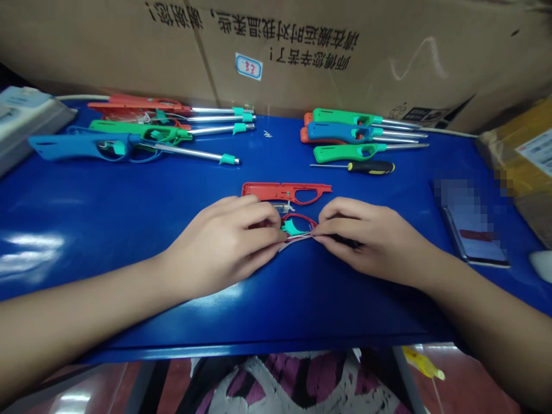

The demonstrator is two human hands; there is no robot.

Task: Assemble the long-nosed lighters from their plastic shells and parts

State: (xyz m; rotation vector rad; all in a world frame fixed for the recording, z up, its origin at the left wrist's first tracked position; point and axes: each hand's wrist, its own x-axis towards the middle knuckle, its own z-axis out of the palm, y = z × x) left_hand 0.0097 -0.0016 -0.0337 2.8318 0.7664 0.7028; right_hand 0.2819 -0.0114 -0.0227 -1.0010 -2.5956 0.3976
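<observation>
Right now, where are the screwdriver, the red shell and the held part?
screwdriver (371, 167): head view, black handle.
red shell (276, 191): head view, flat middle.
held part (292, 229): head view, teal trigger.

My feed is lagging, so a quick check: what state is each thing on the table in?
left hand: closed on the red lighter body.
right hand: pinching its other end.
red lighter body: held between both hands, teal trigger showing.
red shell half: lying open, untouched.
lighters on the right: assembled, lying together.
screwdriver: lying flat, untouched.
</observation>
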